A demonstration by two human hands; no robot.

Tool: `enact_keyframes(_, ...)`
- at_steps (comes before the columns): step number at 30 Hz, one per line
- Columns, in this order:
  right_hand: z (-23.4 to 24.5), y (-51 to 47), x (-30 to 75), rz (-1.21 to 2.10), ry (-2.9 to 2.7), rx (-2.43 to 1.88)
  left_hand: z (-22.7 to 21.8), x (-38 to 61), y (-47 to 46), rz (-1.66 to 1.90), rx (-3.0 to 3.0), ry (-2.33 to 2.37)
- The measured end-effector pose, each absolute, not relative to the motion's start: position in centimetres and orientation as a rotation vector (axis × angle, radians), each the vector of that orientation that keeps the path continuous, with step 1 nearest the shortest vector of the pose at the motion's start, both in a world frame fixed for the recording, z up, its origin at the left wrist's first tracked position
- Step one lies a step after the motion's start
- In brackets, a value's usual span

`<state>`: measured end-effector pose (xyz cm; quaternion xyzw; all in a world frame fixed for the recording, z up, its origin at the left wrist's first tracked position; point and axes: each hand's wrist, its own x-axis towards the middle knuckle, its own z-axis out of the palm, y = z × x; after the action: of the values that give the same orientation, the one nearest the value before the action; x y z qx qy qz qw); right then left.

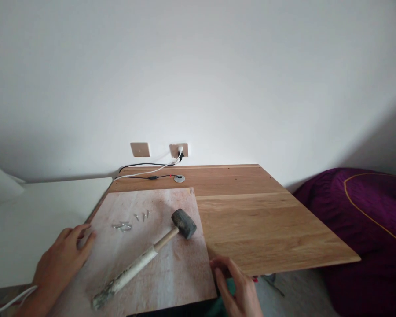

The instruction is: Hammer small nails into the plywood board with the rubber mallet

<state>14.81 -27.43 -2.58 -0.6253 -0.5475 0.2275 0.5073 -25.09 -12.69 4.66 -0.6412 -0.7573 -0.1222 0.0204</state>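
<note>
The board [181,273] looks like wood, its pale face matt and rather rough, blotched with reddish-brown stain. On it, small fasteners [122,226] have a bright, shiny metal finish. The mallet head [184,223] appears to be dark rubber, dull and scuffed; its handle [166,239] shows bare, smooth wood above a whitish, worn, dirt-marked covering [128,276]. The desk [251,229] is smooth, visibly grained wood with a soft sheen, set with a silvery, metal-looking ring [179,179]. The wall [218,88] is smooth and matt, the wall plate [140,149] smooth and plastic-looking. Purple cloth [366,220] at the right has a slight sheen and yellow piping [376,216].
</note>
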Motion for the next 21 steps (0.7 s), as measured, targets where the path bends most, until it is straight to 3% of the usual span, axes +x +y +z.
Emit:
enact_keyframes(11,-2.0,-30.2,23.9,0.555,-1.067,-1.667,1.5,-18.9,-14.1,-0.909,-2.327,-2.028)
enact_keyframes(21,-2.9,-34.1,29.6,0.719,-0.745,-1.757,1.0,-15.1,-17.3,-1.032,-2.486,-1.854)
